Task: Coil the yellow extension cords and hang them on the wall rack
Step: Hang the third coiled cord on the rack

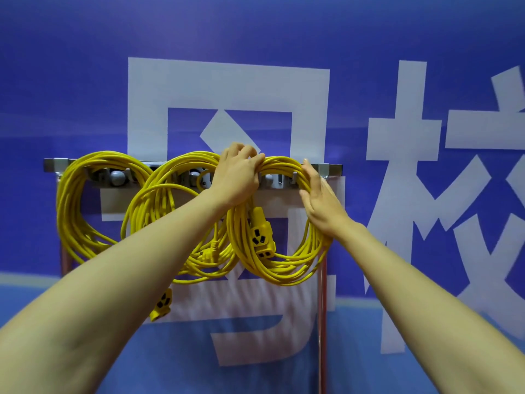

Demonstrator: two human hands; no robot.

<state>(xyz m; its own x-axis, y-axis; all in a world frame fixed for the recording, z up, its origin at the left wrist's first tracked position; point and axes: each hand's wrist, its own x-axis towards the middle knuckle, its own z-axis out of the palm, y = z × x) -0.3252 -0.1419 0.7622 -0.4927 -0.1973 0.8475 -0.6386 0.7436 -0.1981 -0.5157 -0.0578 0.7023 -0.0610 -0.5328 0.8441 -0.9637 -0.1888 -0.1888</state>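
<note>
The left hand [235, 177] curls round the top of the yellow coil [284, 270] at the right end of the wall rack [50, 165]. The right hand [321, 203] lies flat, fingers straight, against that coil's right side.

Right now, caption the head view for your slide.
Left hand grips the right coil on the rack, right hand flat against it; left coil and middle coil hang.

A single wide-angle view, worn on the person's head, faces a blue wall [85, 81] nearly straight on, close enough for the arms to reach it. The rack [333, 167] and its yellow cord coils [71, 200] sit mid-frame, slightly left. Both forearms enter from the near lower corners, with the left hand [237, 177] and right hand [321, 200] meeting at the rack.
</note>
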